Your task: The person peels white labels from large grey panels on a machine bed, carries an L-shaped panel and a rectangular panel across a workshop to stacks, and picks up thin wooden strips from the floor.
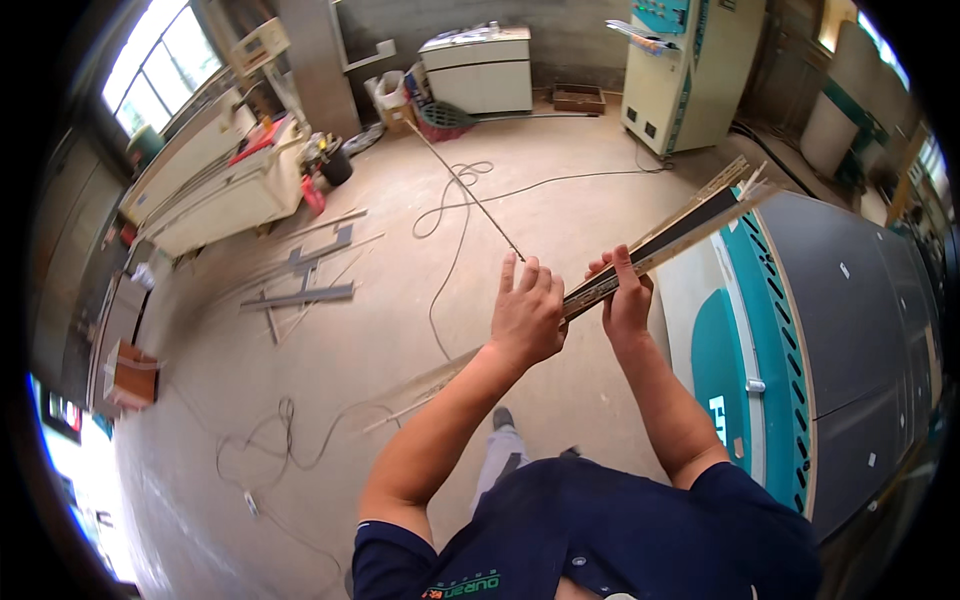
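My right hand [627,298] is closed around a bundle of long, thin edge strips [665,236], some dark grey and some pale wood-coloured. The bundle slants up to the right, and its far ends fan apart over the edge of a teal machine. At the near end of the bundle is my left hand [528,308], with its fingers bent and close together. A single thin strip [470,192] runs from my left fingertips away to the upper left and appears pinched there. My palm hides its near end.
Cut strips and dark offcuts [305,295] lie on the floor to the left. Cables [290,450] loop across the floor. The teal machine [735,330] with dark panels [850,300] stands close on my right. A white cabinet [478,75] and a pale control cabinet [665,95] stand farther off.
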Available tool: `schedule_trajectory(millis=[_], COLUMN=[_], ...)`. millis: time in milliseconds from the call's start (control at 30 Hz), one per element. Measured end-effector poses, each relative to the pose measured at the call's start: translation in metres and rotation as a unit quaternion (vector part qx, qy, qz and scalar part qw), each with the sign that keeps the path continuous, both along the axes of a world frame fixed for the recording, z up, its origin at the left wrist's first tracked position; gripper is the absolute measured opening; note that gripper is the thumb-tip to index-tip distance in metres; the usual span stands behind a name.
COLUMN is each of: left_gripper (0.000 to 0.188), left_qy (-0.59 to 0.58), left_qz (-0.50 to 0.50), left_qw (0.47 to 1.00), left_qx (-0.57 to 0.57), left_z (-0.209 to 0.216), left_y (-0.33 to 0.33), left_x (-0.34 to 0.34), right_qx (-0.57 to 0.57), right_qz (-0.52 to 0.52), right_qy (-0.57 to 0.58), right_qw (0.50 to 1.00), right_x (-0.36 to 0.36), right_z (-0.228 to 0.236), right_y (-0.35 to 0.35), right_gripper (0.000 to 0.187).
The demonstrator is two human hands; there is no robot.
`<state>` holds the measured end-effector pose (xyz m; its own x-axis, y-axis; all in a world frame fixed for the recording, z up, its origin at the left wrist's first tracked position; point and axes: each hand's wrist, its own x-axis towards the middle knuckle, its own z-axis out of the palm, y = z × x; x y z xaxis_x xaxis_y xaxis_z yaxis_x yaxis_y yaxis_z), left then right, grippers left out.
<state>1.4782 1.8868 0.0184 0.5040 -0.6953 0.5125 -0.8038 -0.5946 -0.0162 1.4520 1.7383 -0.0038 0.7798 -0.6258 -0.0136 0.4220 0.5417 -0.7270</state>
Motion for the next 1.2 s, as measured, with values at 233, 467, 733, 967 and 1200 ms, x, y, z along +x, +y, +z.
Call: schedule_trajectory(millis=[233, 467, 733, 967, 1200], left_gripper=[0.021, 0.018, 0.03, 0.045, 0.035], left_qy=[0.003, -0.033, -0.086, -0.022, 0.138], left_qz=[-0.19, -0.286, -0.308, -0.367, -0.342], left_qw=[0.981, 0.955, 0.945, 0.927, 0.929], left_qx=[0.045, 0.074, 0.074, -0.078, -0.036], left_z=[0.014, 0.011, 0.033, 0.042, -0.038], left_y=[-0.076, -0.166, -0.24, -0.254, -0.284], left_x=[0.189, 0.371, 0.615, 0.766, 0.982], right_qx=[-0.166, -0.163, -0.193, -0.164, -0.149], right_qz=[-0.083, -0.104, -0.181, -0.272, -0.435], right_qy=[0.083, 0.035, 0.023, -0.028, -0.1], right_qw=[0.979, 0.98, 0.964, 0.948, 0.882], right_x=[0.114, 0.247, 0.485, 0.672, 0.822], right_z=[0.009, -0.005, 0.015, 0.047, 0.079], right_y=[-0.072, -0.13, -0.186, -0.303, -0.43], right_gripper=[0.037, 0.045, 0.03, 0.024, 0.029])
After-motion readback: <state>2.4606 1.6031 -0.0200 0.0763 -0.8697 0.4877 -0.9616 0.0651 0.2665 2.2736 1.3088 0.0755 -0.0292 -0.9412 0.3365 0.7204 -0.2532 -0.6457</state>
